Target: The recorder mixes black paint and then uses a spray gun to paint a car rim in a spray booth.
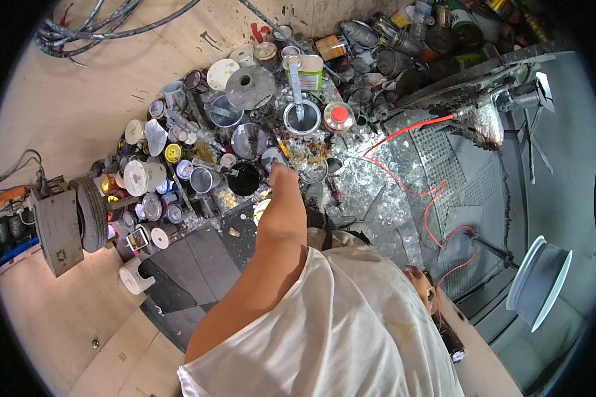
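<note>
My left hand (279,171) reaches forward over a crowded bench of cans, at a small pale grey item (271,156); its fingers are mostly hidden, so its grip is unclear. Near it are an open black-filled container (244,178), a lidded round tub (249,140) and a can with a stirring stick (302,126). A red-capped tin (339,116) stands beyond. My right hand (418,283) is low at the right, partly behind the white shirt and near a red hose (439,271); what it holds, if anything, is hidden.
A wheel rim (536,281) hangs on a stand at right; the hose runs to a fitting (473,122) above stained metal sheets (470,172). A tire on a machine (86,218) is at left. Cables (79,36) hang at top left; more cans crowd a shelf (483,56).
</note>
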Demonstrator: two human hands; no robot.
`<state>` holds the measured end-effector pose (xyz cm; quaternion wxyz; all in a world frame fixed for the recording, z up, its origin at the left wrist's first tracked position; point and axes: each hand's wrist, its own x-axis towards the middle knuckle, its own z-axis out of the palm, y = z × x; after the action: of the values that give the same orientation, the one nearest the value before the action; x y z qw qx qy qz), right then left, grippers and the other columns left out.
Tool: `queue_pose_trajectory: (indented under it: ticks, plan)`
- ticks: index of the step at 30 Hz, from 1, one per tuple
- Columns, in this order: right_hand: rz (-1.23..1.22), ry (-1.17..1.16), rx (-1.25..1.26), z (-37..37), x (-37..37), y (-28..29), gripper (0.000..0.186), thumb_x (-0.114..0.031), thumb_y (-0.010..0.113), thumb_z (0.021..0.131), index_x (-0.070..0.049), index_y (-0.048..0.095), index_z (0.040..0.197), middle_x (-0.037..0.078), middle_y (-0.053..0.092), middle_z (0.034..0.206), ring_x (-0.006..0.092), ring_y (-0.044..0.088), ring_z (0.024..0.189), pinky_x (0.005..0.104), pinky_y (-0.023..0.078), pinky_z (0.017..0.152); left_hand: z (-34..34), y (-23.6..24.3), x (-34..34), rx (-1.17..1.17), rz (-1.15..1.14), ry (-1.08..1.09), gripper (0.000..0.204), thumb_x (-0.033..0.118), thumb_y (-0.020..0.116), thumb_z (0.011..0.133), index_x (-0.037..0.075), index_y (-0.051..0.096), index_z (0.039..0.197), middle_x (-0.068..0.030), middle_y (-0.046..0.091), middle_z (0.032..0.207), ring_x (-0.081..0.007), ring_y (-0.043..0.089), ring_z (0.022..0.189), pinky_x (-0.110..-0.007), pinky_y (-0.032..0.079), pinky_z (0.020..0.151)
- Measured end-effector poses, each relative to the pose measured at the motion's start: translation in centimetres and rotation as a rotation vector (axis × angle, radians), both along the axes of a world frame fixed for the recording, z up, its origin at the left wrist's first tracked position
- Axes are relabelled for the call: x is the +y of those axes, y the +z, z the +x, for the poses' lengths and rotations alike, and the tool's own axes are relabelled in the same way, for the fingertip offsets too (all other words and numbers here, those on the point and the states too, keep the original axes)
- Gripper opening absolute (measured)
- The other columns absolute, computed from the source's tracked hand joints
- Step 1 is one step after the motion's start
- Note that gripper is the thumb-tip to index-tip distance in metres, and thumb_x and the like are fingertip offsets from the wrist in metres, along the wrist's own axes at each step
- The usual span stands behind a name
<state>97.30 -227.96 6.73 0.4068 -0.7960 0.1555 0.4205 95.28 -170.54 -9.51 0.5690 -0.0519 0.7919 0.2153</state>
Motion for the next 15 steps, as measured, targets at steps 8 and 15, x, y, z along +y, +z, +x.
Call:
queue_pose_trajectory:
  ticks: [8, 15]
  plan:
    - [-0.014, 0.054, -0.025, 0.3, 0.5, 0.5, 0.035, -0.031, 0.069, 0.094, -0.004, 0.061, 0.116, 0.005, 0.065, 0.094, 0.0178, 0.064, 0.078, 0.0317, 0.051, 0.067, -1.4, -4.1, 1.2, -0.168, 0.067, 0.161, 0.060, 0.034, 0.066, 0.094, 0.012, 0.047, 0.146, -0.0110, 0.053, 0.143, -0.0276, 0.054, 0.124, -0.041, 0.041, 0.105]
    - [-0.039, 0.082, 0.002, 1.2, 1.9, 0.9, 0.034, -0.027, 0.067, 0.094, -0.004, 0.061, 0.118, 0.006, 0.066, 0.095, 0.0177, 0.064, 0.076, 0.0318, 0.052, 0.067, -2.0, -5.8, -0.5, -0.332, 0.129, 0.058, 0.024, 0.025, 0.068, 0.094, 0.008, 0.061, 0.109, -0.0039, 0.065, 0.097, -0.0197, 0.058, 0.085, -0.036, 0.047, 0.069]
